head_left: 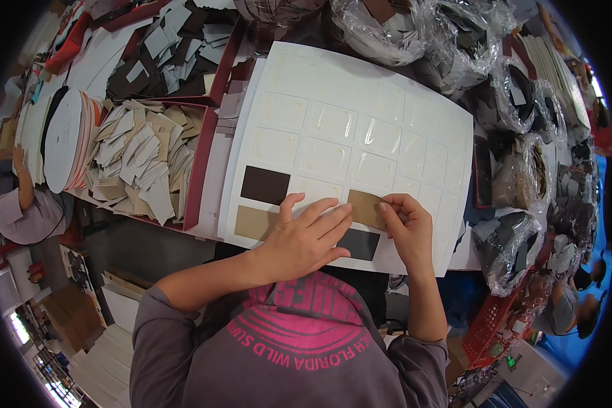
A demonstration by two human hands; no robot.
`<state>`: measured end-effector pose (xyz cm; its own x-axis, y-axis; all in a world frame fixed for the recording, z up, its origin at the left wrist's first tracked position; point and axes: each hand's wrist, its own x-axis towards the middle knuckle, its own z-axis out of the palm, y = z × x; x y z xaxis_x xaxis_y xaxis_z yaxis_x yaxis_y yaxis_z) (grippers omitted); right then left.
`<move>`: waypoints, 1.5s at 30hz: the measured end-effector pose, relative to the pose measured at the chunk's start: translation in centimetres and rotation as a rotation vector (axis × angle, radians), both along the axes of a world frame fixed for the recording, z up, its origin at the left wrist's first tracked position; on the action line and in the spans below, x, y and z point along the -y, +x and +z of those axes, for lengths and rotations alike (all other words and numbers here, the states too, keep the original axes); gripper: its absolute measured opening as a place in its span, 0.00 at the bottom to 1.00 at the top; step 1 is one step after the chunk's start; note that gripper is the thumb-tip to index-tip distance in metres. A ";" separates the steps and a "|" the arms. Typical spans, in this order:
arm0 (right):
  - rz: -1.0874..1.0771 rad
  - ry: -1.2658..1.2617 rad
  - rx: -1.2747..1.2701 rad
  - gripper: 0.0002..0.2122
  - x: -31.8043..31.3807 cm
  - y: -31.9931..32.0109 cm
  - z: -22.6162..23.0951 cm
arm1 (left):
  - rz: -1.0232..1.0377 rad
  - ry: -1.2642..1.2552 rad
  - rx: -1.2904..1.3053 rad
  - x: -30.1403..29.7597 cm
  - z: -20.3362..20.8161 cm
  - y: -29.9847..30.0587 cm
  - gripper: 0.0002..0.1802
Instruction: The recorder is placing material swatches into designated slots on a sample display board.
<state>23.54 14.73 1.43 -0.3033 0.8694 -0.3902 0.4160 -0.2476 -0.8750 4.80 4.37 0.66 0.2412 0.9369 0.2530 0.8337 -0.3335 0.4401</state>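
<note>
One tan swatch (365, 209), edge in right grip (413, 228)

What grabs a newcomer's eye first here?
Probably the big white board in the centre, with a few dark and tan pieces along its near side and the right hand at one tan piece's right edge. Next, the heap of beige pieces in a red-walled box to the left, and plastic-wrapped bundles down the right.

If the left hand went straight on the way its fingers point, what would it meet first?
Probably the tan swatch by the right hand. The left hand's leading fingers look right at its edge; whether they touch it is unclear from this view.
</note>
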 end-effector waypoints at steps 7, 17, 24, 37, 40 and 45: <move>0.021 0.058 0.087 0.07 0.2 -0.3 0.2 | -0.008 -0.016 -0.163 -0.8 -0.3 0.6 0.33; 0.100 0.395 0.280 0.14 0.5 -0.3 -0.1 | -0.004 -0.009 -0.264 -1.4 -0.2 1.5 0.38; 0.126 0.431 0.364 0.15 0.4 0.3 -0.2 | -0.038 -0.030 -0.228 -2.1 0.3 1.7 0.35; -0.161 1.207 0.892 0.16 -29.7 12.7 4.9 | -0.309 -0.028 0.105 -6.2 1.9 -1.5 0.16; -0.159 0.818 1.279 0.31 -33.3 13.8 4.4 | -0.273 0.085 0.022 -8.8 2.4 -4.6 0.13; -0.065 1.231 1.098 0.09 -34.5 16.4 2.4 | 0.064 0.375 0.229 -17.9 3.3 -12.3 0.07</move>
<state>39.99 49.27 3.80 -0.3186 0.7992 0.5097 0.9472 0.2881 0.1404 -7.48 22.27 3.96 0.0836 0.7815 0.6182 0.7531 -0.4559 0.4744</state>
